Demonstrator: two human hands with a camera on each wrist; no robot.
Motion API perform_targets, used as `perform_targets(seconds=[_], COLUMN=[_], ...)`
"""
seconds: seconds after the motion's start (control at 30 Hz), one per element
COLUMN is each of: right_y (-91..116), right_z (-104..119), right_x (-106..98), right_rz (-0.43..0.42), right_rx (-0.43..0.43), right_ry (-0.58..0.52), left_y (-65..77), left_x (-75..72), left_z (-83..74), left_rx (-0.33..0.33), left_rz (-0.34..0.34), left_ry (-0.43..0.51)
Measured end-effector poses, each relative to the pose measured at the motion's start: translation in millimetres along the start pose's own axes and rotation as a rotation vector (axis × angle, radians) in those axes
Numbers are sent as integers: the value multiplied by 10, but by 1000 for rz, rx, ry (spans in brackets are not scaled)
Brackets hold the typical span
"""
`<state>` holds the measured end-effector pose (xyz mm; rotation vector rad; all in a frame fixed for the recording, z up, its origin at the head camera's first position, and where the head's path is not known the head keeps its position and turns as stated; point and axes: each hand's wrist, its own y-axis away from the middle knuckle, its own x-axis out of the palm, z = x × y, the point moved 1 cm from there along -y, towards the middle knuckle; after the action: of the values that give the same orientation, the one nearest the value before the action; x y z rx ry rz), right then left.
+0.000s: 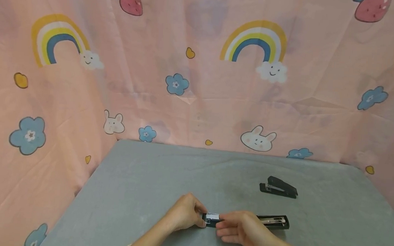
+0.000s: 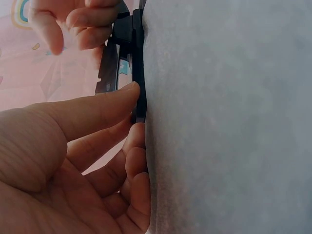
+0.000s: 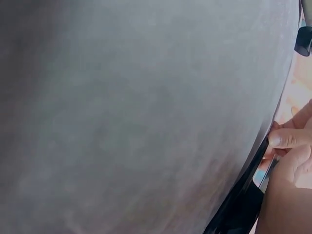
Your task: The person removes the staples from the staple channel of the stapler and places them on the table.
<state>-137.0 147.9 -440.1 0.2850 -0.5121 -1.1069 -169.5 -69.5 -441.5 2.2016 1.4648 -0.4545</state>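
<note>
"Where's the stapler being handled?"

"At the near side of the desk [image 1: 140, 179], right in front of the person. The unfolded stapler [image 1: 273, 222] is spread out lengthwise, the inside of its black top facing up at the right end, with metal showing in it."

"And the left hand [image 1: 186, 213]?"

"It has the stapler's left end pinched between thumb and forefinger, with hardly any gap. In the left wrist view the other fingers are bent in, close against the desk."

"What about the right hand [image 1: 243, 226]?"

"It covers the stapler's middle. Its forefinger reaches to the metal part and the remaining fingers are loosely bent, a little spread. The thumb is hidden, so I can't tell whether it has hold of anything."

"Anything else on the desk?"

"A second stapler [image 1: 278, 187], also black, lying farther back and to the right, well apart from both hands. Behind the desk hangs a pink curtain [image 1: 201, 112] printed with rainbows, rabbits, blue flowers and strawberries."
</note>
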Motion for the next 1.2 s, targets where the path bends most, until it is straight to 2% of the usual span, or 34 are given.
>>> perform_targets(seconds=[0.17,0.43,0.67,1.2], right_y=[-40,-101,-126,85], right_z=[-4,-4,-5,130], right_x=[44,153,177,36], right_rz=[-45,-123,-194,-299], right_rx=[-6,-40,-52,16], right_ry=[5,94,143,147], left_y=[-1,5,4,5], left_x=[-12,-20,-22,-7], left_z=[1,6,-7,-14], left_rx=[3,15,-3,-5], left_rz=[5,7,17,1], left_ry=[6,18,23,-10])
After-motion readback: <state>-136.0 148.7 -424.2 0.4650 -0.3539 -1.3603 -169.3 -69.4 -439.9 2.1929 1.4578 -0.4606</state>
